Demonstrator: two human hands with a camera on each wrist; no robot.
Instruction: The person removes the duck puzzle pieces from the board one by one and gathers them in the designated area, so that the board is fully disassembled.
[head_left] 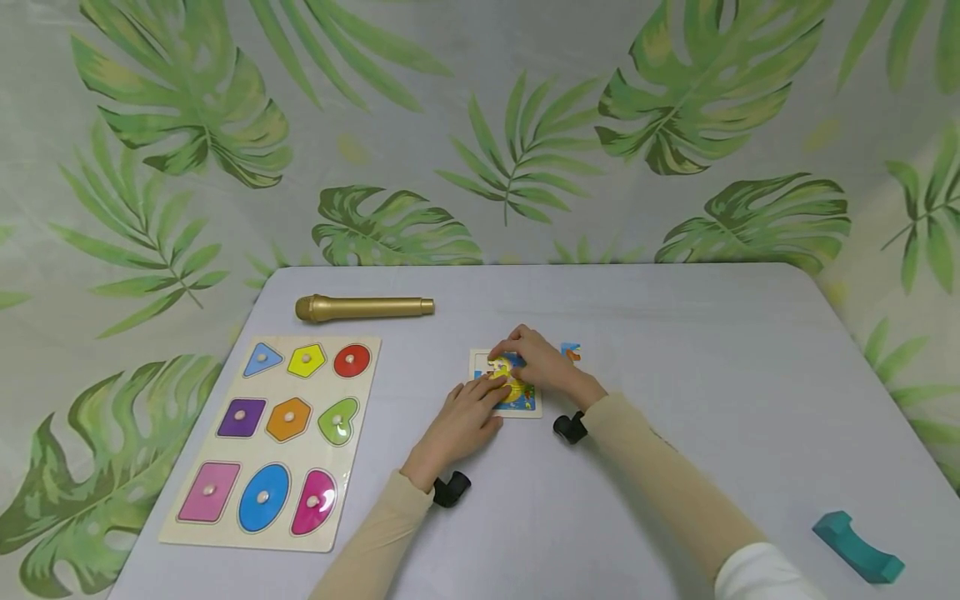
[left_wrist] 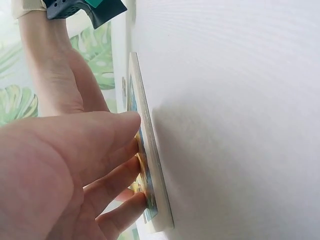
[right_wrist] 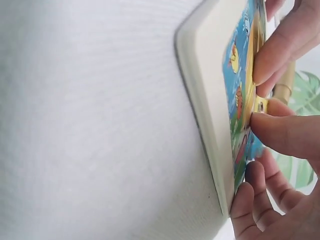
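Observation:
A small jigsaw puzzle board (head_left: 534, 414) with a pale frame and a blue and yellow sea picture lies in the middle of the table. My left hand (head_left: 467, 412) rests its extended fingers on the lower left of the picture; in the left wrist view its thumb (left_wrist: 125, 124) lies by the board's edge. Over the upper part, my right hand (head_left: 546, 362) pinches a yellow puzzle piece (right_wrist: 261, 103) between thumb and fingers, close to the picture. Its other fingers touch the board's side. A loose blue and orange puzzle piece (head_left: 572, 351) lies just beyond the right hand.
On the left lies a wooden shape board (head_left: 294, 454) with several coloured knobbed shapes. Behind it is a gold microphone (head_left: 365, 308). A teal arched block (head_left: 857, 546) sits at the front right. Leaf-patterned cloth (head_left: 517, 158) hangs behind the table.

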